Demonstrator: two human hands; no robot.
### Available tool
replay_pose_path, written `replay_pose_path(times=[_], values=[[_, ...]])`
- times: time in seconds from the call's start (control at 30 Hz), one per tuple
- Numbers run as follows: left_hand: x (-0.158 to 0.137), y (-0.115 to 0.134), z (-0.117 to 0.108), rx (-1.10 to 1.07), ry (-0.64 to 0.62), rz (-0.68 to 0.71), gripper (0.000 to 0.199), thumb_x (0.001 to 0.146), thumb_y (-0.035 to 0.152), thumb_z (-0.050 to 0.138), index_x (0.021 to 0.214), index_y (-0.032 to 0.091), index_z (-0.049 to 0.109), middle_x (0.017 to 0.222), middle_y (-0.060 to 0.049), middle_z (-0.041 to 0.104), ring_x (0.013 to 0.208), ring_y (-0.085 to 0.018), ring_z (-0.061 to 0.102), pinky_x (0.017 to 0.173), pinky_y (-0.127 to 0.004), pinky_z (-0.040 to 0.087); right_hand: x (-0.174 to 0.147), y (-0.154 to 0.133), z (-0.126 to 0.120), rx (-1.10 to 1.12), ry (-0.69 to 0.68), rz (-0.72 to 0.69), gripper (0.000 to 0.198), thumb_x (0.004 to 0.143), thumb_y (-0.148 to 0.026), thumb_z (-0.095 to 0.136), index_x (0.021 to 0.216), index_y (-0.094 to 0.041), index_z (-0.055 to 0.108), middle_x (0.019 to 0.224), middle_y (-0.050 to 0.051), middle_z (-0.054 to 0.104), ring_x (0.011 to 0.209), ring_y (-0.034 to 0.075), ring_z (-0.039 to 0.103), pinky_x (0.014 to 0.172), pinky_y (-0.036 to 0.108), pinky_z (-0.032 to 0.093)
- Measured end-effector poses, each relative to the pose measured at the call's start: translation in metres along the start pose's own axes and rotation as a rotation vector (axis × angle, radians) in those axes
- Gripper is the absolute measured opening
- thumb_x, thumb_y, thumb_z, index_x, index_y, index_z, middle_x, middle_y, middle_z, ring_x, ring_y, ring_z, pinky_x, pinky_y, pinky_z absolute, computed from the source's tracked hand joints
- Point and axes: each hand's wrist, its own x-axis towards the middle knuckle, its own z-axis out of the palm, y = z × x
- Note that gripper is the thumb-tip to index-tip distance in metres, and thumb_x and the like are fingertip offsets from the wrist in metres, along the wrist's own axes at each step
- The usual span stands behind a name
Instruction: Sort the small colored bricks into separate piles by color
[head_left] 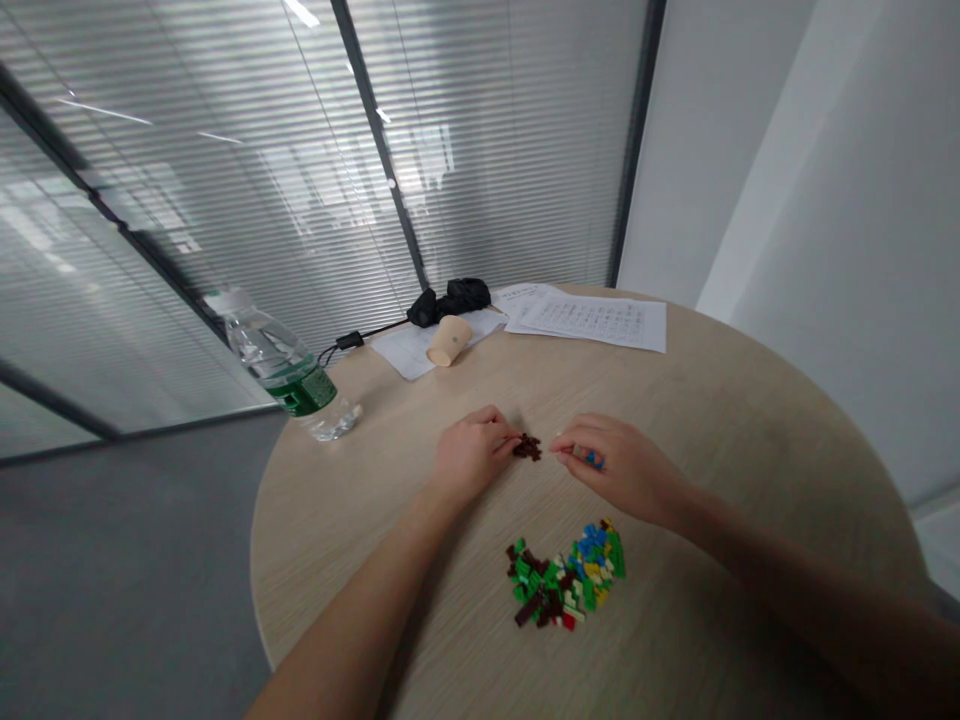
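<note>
My left hand [474, 452] rests on the table with its fingers drawn together at the edge of a small heap of dark brown toy bricks [529, 447]. Whether a brick is between its fingertips cannot be made out. Just right of that heap, my right hand [611, 462] is pinched, thumb against forefinger; anything in the pinch is too small to name. A few blue bricks [594, 459] show beside its curled fingers, partly hidden. Closer to me lies a larger mixed pile of toy bricks [555, 585] in green, brown, blue, yellow, cream and red.
A round wooden table [360, 540] carries everything. At its left edge stands a water bottle [300, 385] with a green label. Toward the back are a paper cup [448, 341] on its side, a black bundle [457, 298] with a cord, and printed sheets [600, 320].
</note>
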Motion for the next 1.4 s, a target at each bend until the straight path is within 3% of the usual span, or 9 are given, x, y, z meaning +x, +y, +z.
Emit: replay_pose_path(times=[0.3,0.5,0.73,0.87,0.97,1.17,1.4], values=[[-0.001,-0.001,-0.003,0.050,-0.011,0.002,0.018,0.084,0.031,0.054,0.092,0.028,0.070,0.086,0.001,0.062,0.070,-0.012,0.056,0.058,-0.023,0.037,-0.004,-0.011,0.005,0.082,-0.259,-0.254,0.015,0.084,-0.014,0.053,0.083,-0.015,0.068,0.082,0.005,0.064,0.081,0.015,0.056,0.075,0.028,0.044],[-0.001,0.002,-0.014,0.005,0.075,-0.048,0.018,0.084,0.031,0.054,0.091,0.023,0.068,0.090,0.000,0.061,0.068,-0.011,0.055,0.060,-0.024,0.038,-0.009,-0.017,0.017,0.115,-0.340,-0.367,0.024,0.085,-0.015,0.051,0.100,-0.023,0.068,0.087,0.003,0.062,0.080,0.013,0.054,0.074,0.026,0.042],[-0.001,0.004,-0.018,-0.166,0.120,-0.051,0.019,0.084,0.028,0.051,0.086,0.018,0.068,0.084,-0.002,0.060,0.059,-0.009,0.048,0.057,-0.023,0.037,-0.008,-0.017,0.022,0.105,-0.348,-0.376,0.015,0.085,-0.024,0.056,0.089,-0.020,0.070,0.084,0.003,0.061,0.078,0.013,0.053,0.073,0.025,0.041],[0.000,0.006,-0.019,-0.329,0.080,0.000,0.018,0.084,0.024,0.051,0.088,0.017,0.067,0.081,-0.002,0.061,0.061,-0.010,0.048,0.059,-0.022,0.038,-0.007,-0.019,0.020,0.116,-0.358,-0.368,0.013,0.084,-0.022,0.056,0.080,-0.018,0.067,0.082,0.002,0.062,0.078,0.013,0.054,0.074,0.025,0.042],[0.000,0.010,-0.023,-0.481,-0.023,-0.009,0.019,0.084,0.027,0.051,0.085,0.016,0.067,0.077,-0.002,0.063,0.062,-0.010,0.050,0.058,-0.022,0.039,-0.006,-0.016,0.016,0.095,-0.300,-0.290,0.010,0.083,-0.017,0.055,0.079,-0.016,0.064,0.081,0.003,0.062,0.079,0.014,0.055,0.074,0.027,0.043],[-0.002,0.016,-0.023,-0.769,-0.271,0.000,0.022,0.081,0.031,0.055,0.079,0.014,0.067,0.073,-0.002,0.065,0.067,-0.012,0.053,0.062,-0.023,0.040,-0.001,-0.005,0.001,0.092,0.018,-0.134,0.006,0.082,-0.016,0.055,0.081,-0.018,0.061,0.082,0.004,0.062,0.079,0.014,0.056,0.071,0.026,0.044],[-0.004,0.018,-0.018,-0.870,-0.344,-0.023,0.020,0.077,0.032,0.060,0.080,0.014,0.067,0.071,-0.001,0.063,0.063,-0.010,0.050,0.060,-0.023,0.038,-0.002,-0.006,0.001,0.081,0.068,-0.144,0.006,0.082,-0.018,0.058,0.078,-0.019,0.062,0.079,0.002,0.064,0.079,0.014,0.057,0.071,0.025,0.044]])
